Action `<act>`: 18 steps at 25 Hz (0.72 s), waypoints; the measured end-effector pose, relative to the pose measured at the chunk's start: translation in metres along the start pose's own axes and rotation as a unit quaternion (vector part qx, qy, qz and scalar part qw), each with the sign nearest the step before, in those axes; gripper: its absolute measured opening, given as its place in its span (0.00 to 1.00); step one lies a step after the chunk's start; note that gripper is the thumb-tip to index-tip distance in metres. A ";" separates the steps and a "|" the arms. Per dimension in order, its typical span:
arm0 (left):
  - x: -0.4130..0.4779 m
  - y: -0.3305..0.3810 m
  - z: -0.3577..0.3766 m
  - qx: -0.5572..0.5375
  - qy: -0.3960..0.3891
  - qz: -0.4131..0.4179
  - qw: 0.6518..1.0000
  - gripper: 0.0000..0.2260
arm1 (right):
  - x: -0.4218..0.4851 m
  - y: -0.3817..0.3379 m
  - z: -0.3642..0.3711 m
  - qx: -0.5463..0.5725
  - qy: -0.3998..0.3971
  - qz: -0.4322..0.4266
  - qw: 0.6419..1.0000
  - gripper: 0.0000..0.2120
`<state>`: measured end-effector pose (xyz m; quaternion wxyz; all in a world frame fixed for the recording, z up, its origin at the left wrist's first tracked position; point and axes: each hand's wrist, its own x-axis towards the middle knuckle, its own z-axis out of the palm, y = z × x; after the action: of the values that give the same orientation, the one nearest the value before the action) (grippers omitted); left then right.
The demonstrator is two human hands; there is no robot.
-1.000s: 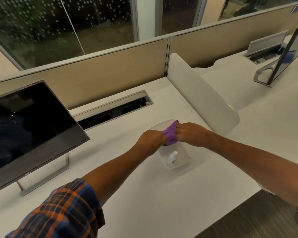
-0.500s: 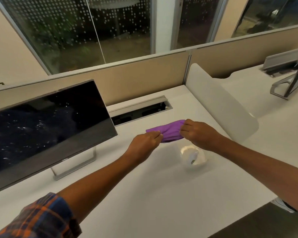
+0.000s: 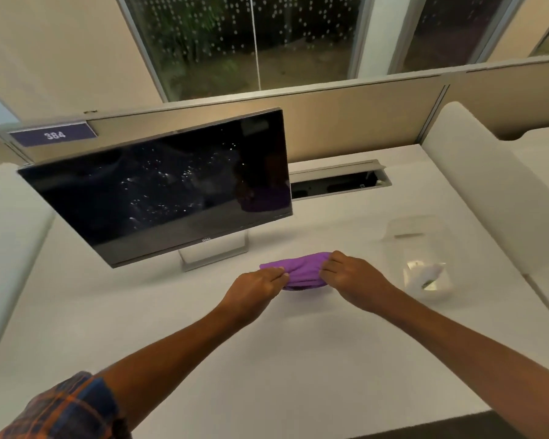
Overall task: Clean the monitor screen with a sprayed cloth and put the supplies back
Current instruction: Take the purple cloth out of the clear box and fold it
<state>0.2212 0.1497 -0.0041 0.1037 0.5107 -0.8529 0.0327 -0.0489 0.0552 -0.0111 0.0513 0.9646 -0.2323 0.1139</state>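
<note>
A bunched purple cloth (image 3: 301,270) is stretched between my two hands, just above the white desk (image 3: 298,369). My left hand (image 3: 255,289) pinches its left end and my right hand (image 3: 351,275) pinches its right end. The dark monitor (image 3: 159,188) stands at the back left, its screen speckled with droplets or reflections. To the right of my hands sits a clear plastic container (image 3: 417,248), and a spray bottle (image 3: 425,275) with a white nozzle lies inside it.
An open cable tray (image 3: 339,182) is set into the desk behind the monitor. White side dividers (image 3: 476,182) and a beige back partition (image 3: 346,122) bound the desk. A sign reading 384 (image 3: 53,134) hangs at the far left.
Both hands lifted the cloth out of the container and carried it left, in front of the monitor. The view swung left, so the monitor now sits near the centre.
</note>
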 end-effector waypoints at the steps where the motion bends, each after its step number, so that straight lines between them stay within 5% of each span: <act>1: -0.018 -0.005 0.003 -0.009 0.005 -0.010 1.000 0.13 | 0.003 -0.016 0.009 0.015 -0.001 0.003 1.000 0.12; 13: -0.145 -0.024 0.023 -0.047 -0.036 -0.049 0.997 0.08 | 0.004 -0.136 0.070 0.078 -0.037 0.019 0.996 0.13; 18: -0.157 -0.025 0.029 -0.056 -0.062 -0.137 0.987 0.15 | 0.002 -0.145 0.072 0.076 -0.025 0.076 0.994 0.07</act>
<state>0.3108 0.2683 -0.0667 0.0820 0.6176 -0.7798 -0.0612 0.0334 0.1718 -0.0871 -0.0368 0.9477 -0.2969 0.1109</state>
